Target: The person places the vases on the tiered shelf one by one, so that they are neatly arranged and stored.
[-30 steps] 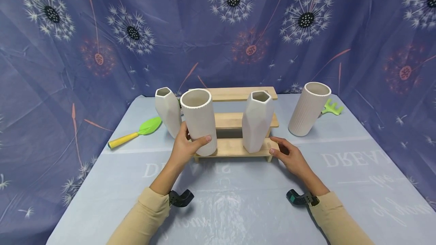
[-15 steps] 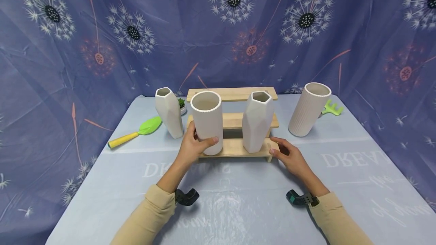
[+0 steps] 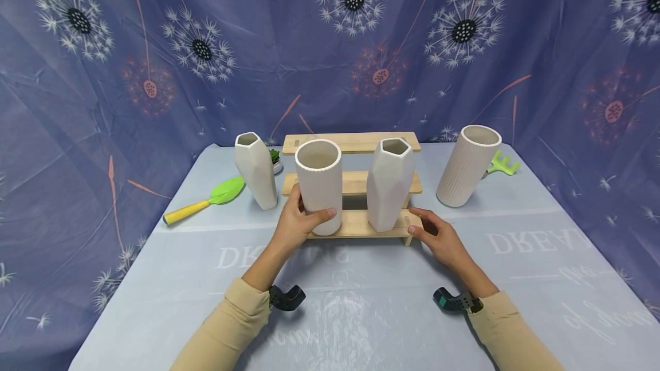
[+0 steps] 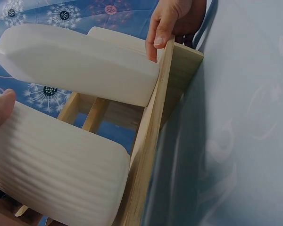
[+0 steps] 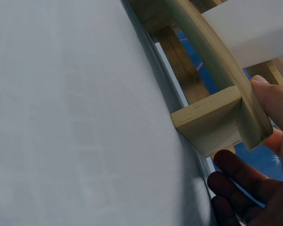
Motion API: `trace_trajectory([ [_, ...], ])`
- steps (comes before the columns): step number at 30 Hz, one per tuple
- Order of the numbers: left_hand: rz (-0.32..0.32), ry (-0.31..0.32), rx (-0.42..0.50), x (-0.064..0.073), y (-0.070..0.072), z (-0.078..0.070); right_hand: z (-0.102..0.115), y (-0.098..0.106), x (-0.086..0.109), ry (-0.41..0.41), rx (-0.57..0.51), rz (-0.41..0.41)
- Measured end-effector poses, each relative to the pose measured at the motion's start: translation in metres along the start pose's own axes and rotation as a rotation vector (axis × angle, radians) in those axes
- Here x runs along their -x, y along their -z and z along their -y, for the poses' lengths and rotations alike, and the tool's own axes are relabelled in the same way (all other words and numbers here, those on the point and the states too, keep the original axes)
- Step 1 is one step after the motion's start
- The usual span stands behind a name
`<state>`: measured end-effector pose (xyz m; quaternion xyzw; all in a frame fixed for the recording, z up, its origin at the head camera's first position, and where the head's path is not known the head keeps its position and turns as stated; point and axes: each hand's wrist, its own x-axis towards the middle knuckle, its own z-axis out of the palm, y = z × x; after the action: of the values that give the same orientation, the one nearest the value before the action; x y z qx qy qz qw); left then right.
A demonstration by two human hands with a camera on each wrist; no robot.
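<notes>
My left hand [image 3: 299,223] grips a white ribbed cylindrical vase [image 3: 321,188] low on its side, thumb across the front. The vase stands upright at the left part of the lowest board of a three-tier wooden shelf [image 3: 356,223]. In the left wrist view, the base of this ribbed vase [image 4: 61,165] meets the board. A white faceted vase [image 3: 390,188] stands on the same board, to the right. At the board's right end, my right hand [image 3: 438,236] holds the shelf between thumb and fingers; the right wrist view shows the thumb [image 5: 269,94] against the board's edge.
Left of the shelf stands another faceted vase [image 3: 258,173], with a small potted plant [image 3: 276,160] behind. A green trowel with a yellow handle [image 3: 206,200] lies further left. To the right are another ribbed vase [image 3: 466,168] and a green hand rake [image 3: 502,163].
My left hand has moved the ribbed vase rightward along the lowest board, nearer the faceted vase. The potted plant has come into sight. My right hand has stayed at the shelf's end.
</notes>
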<state>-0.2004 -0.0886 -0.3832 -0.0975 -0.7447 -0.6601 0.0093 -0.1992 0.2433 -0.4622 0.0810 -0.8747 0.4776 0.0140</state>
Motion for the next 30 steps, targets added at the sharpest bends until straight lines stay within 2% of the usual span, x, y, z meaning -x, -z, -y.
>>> trace_trajectory([
  [15,0.014,0.013,0.0,-0.0007,-0.0034,0.0031,0.0004,0.0003,0.0012,-0.01,-0.014,0.005],
  [23,0.039,0.025,0.01,-0.0013,-0.0025,0.0029,0.0019,0.0,0.0017,0.054,-0.083,0.003],
  [30,0.062,0.063,0.014,-0.0044,-0.0012,0.0057,0.0016,0.0,0.0017,0.058,-0.093,0.002],
])
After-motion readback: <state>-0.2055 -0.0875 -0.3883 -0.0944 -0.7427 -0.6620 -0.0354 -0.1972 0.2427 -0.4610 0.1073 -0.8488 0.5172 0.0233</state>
